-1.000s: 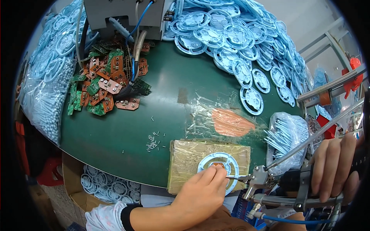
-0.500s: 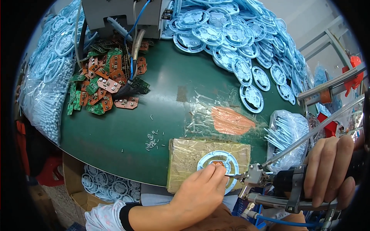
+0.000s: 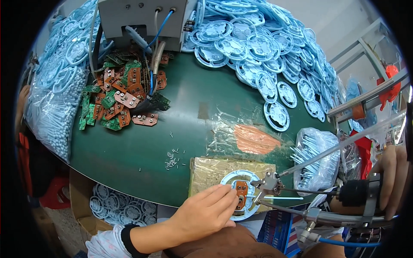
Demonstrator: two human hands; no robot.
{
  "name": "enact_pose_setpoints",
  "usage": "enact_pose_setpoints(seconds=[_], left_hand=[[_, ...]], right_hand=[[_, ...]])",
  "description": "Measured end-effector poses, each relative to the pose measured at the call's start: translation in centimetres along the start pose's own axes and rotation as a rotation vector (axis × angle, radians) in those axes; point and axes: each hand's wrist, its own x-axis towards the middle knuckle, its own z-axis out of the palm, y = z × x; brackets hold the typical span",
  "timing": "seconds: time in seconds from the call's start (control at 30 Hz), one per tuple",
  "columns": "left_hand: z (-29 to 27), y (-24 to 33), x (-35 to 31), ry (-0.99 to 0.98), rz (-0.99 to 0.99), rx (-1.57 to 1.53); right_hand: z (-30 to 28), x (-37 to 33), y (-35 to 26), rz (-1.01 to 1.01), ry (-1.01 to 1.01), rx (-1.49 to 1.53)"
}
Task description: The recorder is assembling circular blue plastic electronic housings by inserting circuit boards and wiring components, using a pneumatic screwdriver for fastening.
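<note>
On a tape-wrapped block (image 3: pixel 206 170) lies a light blue plastic ring (image 3: pixel 236 174) with an orange circuit board (image 3: pixel 241 189) in its middle. My left hand (image 3: pixel 206 210) is draped over the ring's left side, fingers together and thumb near its lower edge, holding it. A thin light blue stick (image 3: pixel 282 198) reaches out from the board to the right. My right hand (image 3: pixel 390 182) is wrapped round the black body of a screwdriver (image 3: pixel 357 192) with a feed tube. Its metal head (image 3: pixel 269 184) is over the ring's right side; the bit's tip is hard to make out.
Loose screws (image 3: pixel 172 160) lie left of the block. Circuit boards (image 3: pixel 124 99) are heaped below a grey machine (image 3: pixel 142 17). Blue rings (image 3: pixel 262 47) pile up at the back. A bag of sticks (image 3: pixel 316 150) stands right; a box (image 3: pixel 84 206) of rings is below left.
My left hand has shifted left and down, uncovering the circuit board and stick. My right hand has drawn the screwdriver body back to the right, baring its long shaft.
</note>
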Motion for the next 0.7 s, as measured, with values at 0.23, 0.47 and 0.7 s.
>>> enact_pose_setpoints(seconds=[0.23, 0.47, 0.7], left_hand=[[0.0, -0.5, 0.3, 0.002, 0.031, 0.014], [-0.1, -0.7, 0.6, -0.025, 0.007, -0.036], [0.3, -0.5, 0.5, 0.035, -0.032, -0.054]], right_hand=[[-5.5, -0.4, 2.6, 0.163, -0.351, 0.099], [-3.9, -0.5, 4.7, 0.204, -0.197, 0.121], [-5.2, -0.7, 4.1, 0.150, -0.147, 0.140]])
